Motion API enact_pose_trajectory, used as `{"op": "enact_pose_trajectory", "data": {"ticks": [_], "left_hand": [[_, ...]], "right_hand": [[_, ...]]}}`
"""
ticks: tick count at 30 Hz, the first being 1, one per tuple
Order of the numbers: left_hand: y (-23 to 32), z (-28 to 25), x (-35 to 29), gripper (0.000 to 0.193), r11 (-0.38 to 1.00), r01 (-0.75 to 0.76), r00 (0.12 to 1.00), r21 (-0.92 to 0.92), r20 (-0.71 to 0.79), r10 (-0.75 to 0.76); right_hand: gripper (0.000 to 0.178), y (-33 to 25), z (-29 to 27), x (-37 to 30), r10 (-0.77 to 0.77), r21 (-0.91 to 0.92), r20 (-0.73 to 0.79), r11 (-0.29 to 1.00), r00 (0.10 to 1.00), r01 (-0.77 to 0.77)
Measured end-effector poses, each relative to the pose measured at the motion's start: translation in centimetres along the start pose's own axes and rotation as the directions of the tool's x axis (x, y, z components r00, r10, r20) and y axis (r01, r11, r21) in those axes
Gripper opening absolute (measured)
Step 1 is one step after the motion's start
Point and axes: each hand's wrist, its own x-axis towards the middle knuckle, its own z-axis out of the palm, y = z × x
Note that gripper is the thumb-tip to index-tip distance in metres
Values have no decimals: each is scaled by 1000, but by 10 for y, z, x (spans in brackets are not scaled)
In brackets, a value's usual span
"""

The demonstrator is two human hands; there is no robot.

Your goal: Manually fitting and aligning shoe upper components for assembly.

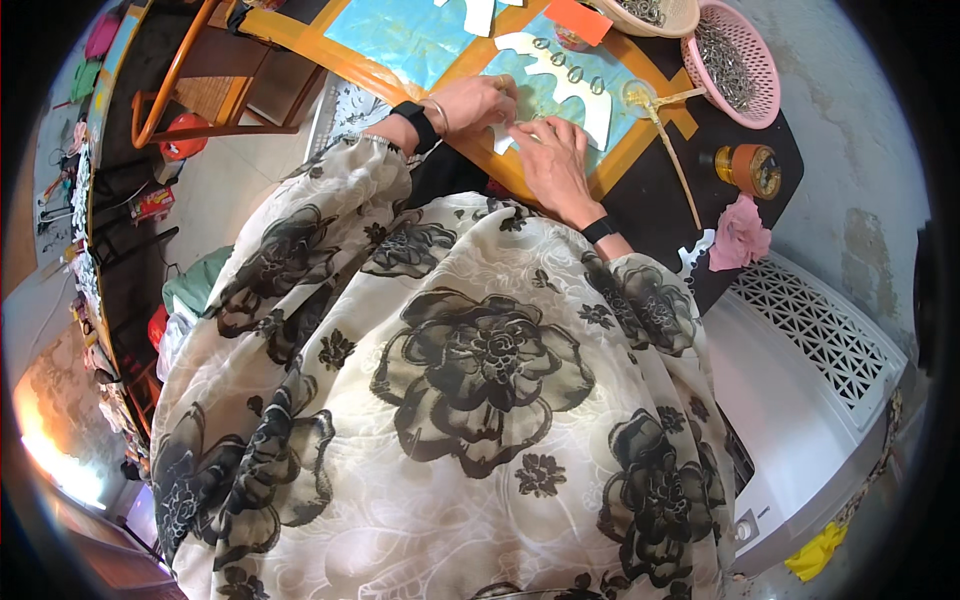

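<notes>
My left hand (477,104) and my right hand (555,165) meet at the near edge of the table, fingers bent and pinched close together. Between their fingertips shows part of a small white piece (502,140), gripped by both; the rest is hidden by the fingers. Just beyond lies a pale, scalloped cut-out (597,112) with several metal rings (574,73) in a row on it. It rests on a blue sheet (532,92) bordered by brown tape. To the right, a stick with a yellowish coating (672,150) lies across a small round lid-like thing.
A pink basket (768,85) and a cream basket (680,20) hold metal pieces at the far right. An orange card (578,20) sits nearby. Right of my hands are an amber jar (765,171), a pink cloth (738,235) and a white appliance (790,395). A chair (165,100) stands left.
</notes>
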Motion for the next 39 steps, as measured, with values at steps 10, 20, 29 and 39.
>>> {"op": "enact_pose_trajectory", "data": {"ticks": [10, 20, 29, 39], "left_hand": [[15, 14, -16, 16, 997, 22, 997, 80, -82, -15], [34, 42, -32, 20, 896, 256, 834, -363, -386, -394], [42, 59, -24, 15, 876, 367, 742, -314, -469, -479], [46, 65, -11, 20, 816, 480, 633, -321, -517, -576]], "right_hand": [[31, 4, 2, -3, 27, 71, 13, 997, 1000, -28], [38, 0, 3, -3, -30, -67, 60, 997, 998, 34], [42, -1, 5, -4, -39, -88, 92, 995, 995, 47], [45, -1, 6, -5, -40, -107, 120, 993, 992, 53]]}}
